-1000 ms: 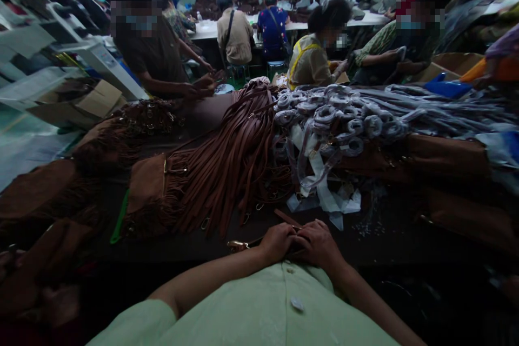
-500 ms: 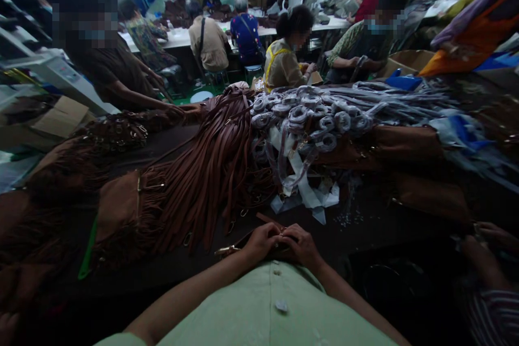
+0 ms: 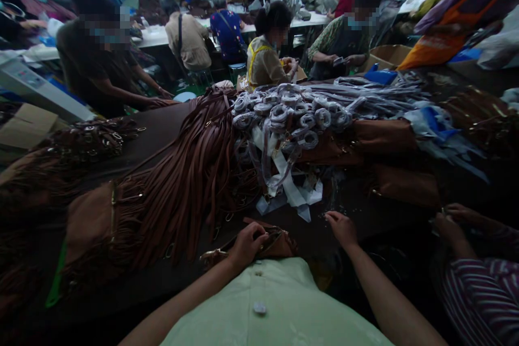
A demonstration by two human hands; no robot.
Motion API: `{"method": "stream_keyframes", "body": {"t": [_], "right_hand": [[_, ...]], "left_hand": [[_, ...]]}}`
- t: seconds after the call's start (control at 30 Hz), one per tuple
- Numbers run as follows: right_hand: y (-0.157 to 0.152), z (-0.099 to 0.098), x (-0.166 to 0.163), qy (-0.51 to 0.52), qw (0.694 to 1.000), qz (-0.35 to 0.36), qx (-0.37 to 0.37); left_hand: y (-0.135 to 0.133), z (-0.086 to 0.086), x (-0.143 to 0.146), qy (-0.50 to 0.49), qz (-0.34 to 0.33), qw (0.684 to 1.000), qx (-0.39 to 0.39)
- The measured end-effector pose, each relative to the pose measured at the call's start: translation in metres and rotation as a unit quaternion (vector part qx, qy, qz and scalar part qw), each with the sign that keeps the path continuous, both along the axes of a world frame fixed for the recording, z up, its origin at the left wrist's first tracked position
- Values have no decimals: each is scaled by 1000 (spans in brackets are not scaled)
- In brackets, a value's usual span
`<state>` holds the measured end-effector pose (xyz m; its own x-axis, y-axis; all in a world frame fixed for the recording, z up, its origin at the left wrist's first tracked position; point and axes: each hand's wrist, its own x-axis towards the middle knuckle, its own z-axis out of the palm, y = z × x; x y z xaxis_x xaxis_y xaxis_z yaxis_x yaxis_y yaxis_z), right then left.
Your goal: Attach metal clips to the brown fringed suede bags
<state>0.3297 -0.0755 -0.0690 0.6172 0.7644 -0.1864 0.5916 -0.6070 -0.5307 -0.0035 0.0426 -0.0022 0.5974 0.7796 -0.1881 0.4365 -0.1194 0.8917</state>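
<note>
I am pinching the rim of a small brown soft-looking bag (image 3: 279,247) with my left hand (image 3: 246,244), the bag lying lengthwise across my front, left of my right hand (image 3: 343,230), which is hovering beside small pale bits (image 3: 352,210) on the dark counter (image 3: 377,220), its grip indeterminable.

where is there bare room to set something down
Bare: dark brown tabletop between the brown pile with metal buckles and the long brown leather-like straps. Smaller: a strip between the brown pouch at the left hand and the right hand. Crowded: the middle, where straps, plastic-wrapped grey coils and white strips bunch.
</note>
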Motion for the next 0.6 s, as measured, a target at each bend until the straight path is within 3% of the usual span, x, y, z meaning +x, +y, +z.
{"method": "stream_keyframes", "body": {"t": [0.13,0.33,0.6], "right_hand": [[21,-9,38,-41,996,1,-74],[52,-19,59,-51,983,48,-170],[53,-5,71,-38,968,153,-195]], "left_hand": [[0,1,4,7,-17,1000,-5],[-1,7,6,26,-19,999,-17],[-2,8,6,18,-12,999,-31]]}}
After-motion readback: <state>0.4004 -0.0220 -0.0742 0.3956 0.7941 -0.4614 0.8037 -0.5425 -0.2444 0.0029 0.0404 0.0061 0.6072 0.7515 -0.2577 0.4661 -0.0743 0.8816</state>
